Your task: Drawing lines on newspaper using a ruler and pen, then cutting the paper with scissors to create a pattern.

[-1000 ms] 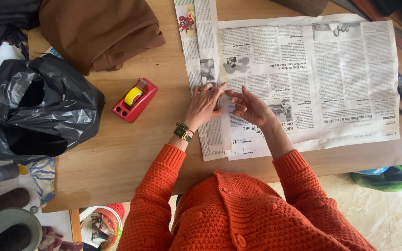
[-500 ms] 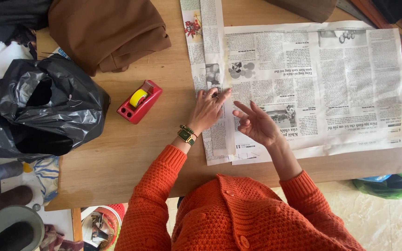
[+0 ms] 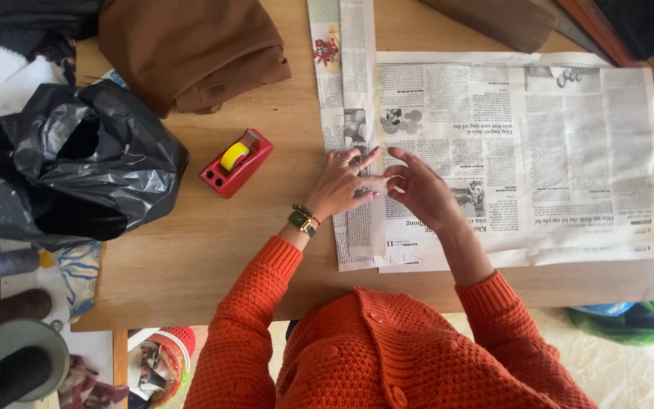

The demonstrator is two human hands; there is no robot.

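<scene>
Both hands have drawn together again; left hand (image 3: 340,184) lies flat on the newspaper strip (image 3: 353,136), right hand (image 3: 418,189) hovers open beside it, fingers holding nothing; seam being pressed.

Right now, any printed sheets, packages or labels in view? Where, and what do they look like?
Wide newspaper sheet: flat on the table, right of centre, grey columns, small photos; right hand rests on it.
Narrow newspaper strip: overlapping its left edge, red flower picture near the top; left hand presses it.
Tape dispenser: left, red, yellow roll.
</scene>
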